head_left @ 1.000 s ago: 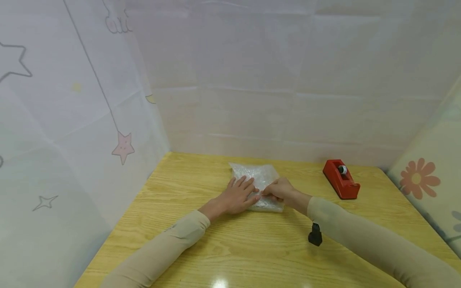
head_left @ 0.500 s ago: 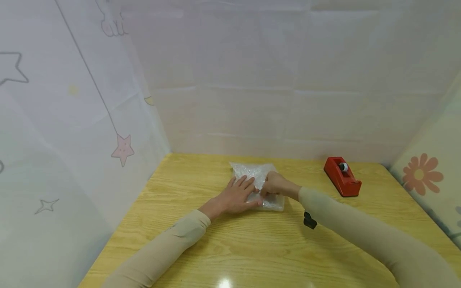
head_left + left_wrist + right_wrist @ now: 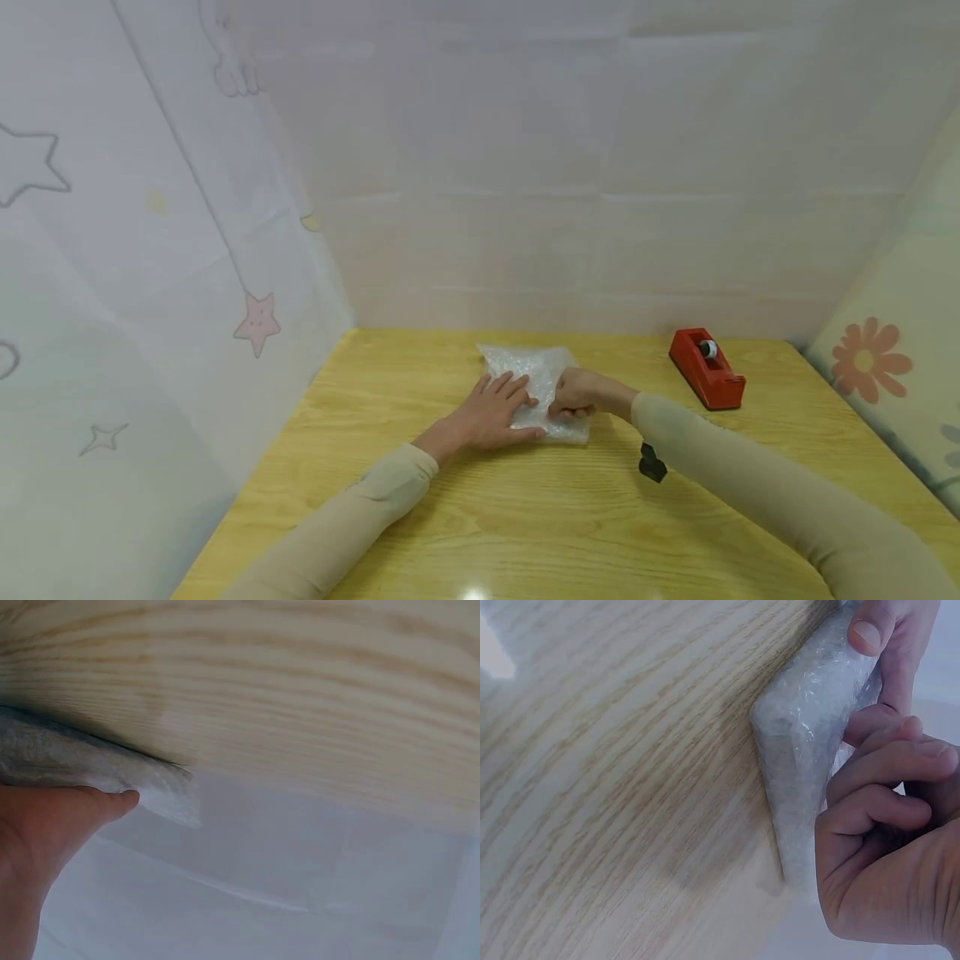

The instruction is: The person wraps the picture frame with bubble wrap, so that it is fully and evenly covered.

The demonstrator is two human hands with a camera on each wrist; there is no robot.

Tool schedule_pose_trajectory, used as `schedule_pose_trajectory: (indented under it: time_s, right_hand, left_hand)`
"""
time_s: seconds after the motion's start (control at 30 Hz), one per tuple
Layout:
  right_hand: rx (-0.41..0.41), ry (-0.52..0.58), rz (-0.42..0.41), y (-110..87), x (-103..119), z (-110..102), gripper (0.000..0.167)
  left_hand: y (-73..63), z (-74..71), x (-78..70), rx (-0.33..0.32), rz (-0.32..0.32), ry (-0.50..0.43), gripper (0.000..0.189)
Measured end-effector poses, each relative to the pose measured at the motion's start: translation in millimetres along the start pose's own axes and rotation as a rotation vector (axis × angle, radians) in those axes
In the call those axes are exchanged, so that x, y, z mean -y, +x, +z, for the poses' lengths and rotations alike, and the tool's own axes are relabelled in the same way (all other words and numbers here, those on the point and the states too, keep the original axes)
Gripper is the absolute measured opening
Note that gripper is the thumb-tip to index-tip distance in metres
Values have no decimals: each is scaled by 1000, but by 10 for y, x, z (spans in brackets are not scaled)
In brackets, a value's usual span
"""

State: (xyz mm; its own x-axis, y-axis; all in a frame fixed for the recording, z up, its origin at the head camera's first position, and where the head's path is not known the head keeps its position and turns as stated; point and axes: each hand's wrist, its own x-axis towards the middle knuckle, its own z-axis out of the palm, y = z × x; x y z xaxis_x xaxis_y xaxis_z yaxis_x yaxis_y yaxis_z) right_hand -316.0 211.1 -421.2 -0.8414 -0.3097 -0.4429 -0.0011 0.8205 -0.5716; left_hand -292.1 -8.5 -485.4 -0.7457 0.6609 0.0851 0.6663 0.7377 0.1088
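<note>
A package in clear bubble wrap lies flat on the wooden table. My left hand rests on its left part, fingers spread and straight, the thumb reaching along the near side. In the left wrist view that thumb lies over the wrap. On the right part of the package is my right hand, its fingers curled in and knuckles up. The right wrist view shows the curled fingers beside the wrap, with nothing visible in them; the right thumb is hidden.
A red tape dispenser with a roll in it stands at the table's right rear. Beneath the right forearm hangs a small black device. Printed sheets enclose the back and both sides of the table.
My right hand shifted left over the wrap toward the left thumb, then back a little right, its fingers staying curled. The left hand stayed in place on the package.
</note>
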Motion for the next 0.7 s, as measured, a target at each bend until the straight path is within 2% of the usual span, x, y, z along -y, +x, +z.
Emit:
schedule_pose_trajectory:
  time_s: [0.17,0.3,0.4,0.5,0.63,0.7]
  right_hand:
    - [3,30,-93,-12,-51,27,31]
    - [39,163,-234,-85,-148,4,20]
    - [60,231,-343,-184,-219,-122,18]
    - [10,253,-434,-342,-305,-256,24]
    - [-130,297,-488,-616,-421,-437,27]
    - [-208,333,-503,-739,-477,-518,27]
  left_hand:
    - [-7,43,52,-14,-7,24,79]
    - [-50,46,99,2,-2,23,80]
    - [-92,28,139,13,-5,-11,81]
    - [-168,-30,156,22,-15,-116,85]
    - [-241,-201,194,9,-11,-293,85]
    - [-262,-288,237,-18,-5,-340,81]
